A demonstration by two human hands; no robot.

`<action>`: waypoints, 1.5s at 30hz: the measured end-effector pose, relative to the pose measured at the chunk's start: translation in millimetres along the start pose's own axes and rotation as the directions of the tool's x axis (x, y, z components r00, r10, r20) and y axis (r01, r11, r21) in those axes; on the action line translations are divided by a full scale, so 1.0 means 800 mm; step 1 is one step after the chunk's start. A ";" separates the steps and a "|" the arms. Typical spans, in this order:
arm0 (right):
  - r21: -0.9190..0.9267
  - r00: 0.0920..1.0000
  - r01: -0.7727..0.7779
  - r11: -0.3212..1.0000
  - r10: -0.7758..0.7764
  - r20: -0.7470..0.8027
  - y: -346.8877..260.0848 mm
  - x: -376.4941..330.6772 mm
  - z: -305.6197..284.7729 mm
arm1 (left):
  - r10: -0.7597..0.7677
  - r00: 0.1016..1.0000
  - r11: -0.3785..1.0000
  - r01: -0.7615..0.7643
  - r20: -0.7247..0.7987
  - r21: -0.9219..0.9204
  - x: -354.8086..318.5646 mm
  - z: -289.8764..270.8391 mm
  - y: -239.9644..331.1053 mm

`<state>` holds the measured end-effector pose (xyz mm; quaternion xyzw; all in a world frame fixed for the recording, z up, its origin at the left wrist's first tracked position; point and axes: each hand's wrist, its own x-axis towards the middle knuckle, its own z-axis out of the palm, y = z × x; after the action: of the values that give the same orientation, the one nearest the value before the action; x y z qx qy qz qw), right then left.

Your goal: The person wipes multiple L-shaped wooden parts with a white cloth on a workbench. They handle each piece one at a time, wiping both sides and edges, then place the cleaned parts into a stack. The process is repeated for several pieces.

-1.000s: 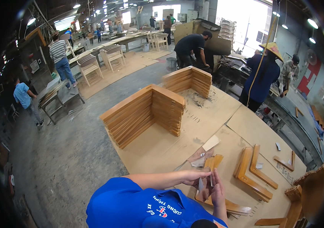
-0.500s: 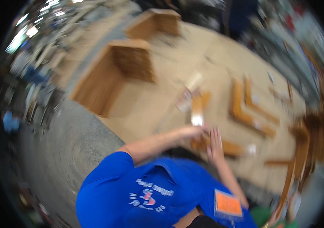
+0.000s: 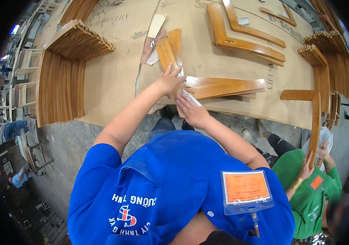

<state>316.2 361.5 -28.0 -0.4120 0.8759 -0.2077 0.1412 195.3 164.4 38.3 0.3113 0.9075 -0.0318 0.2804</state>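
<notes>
Brown L-shaped wooden pieces lie overlapped at the near table edge, one arm of the L (image 3: 167, 53) pointing away and another (image 3: 225, 88) pointing right. My left hand (image 3: 169, 83) wraps over the upright arm close to the corner, its fingers across the wood. Just right of it, my right hand (image 3: 193, 111) presses at the corner's near end. A folded whitish sheet (image 3: 191, 98) sits along its fingers, and its exact kind cannot be told. Part of the corner is hidden under both hands.
Cardboard covers the table (image 3: 113, 77). A row of L-shaped pieces (image 3: 62, 81) stands left, and loose ones (image 3: 244, 45) lie at far right. More stand by the right edge (image 3: 321, 73). A person in green (image 3: 305, 196) holds an L-shaped piece (image 3: 315, 118) at right.
The view has turned and sharpened, with the table now higher in the picture. Both hands remain at the wooden corner. The whitish sheet now shows clearly by my right hand.
</notes>
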 end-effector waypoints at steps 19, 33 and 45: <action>-0.254 0.922 -0.303 0.918 0.216 -0.321 0.134 -0.124 -0.051 | -0.335 0.897 -0.705 -0.036 0.287 -0.709 0.028 0.126 0.064; 0.037 0.949 -0.283 0.958 0.286 -0.135 0.062 -0.034 -0.050 | -0.386 0.867 -0.595 0.026 0.315 -0.803 0.075 0.141 0.007; -0.240 0.993 -0.085 0.967 0.061 -0.105 0.029 0.029 -0.001 | -0.212 0.906 -0.600 0.176 0.367 -0.780 0.071 0.123 -0.024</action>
<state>286.3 357.2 -40.0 -0.3832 0.9151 -0.1128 0.0545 195.5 157.3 -77.0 -0.3007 0.5036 0.7157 0.3790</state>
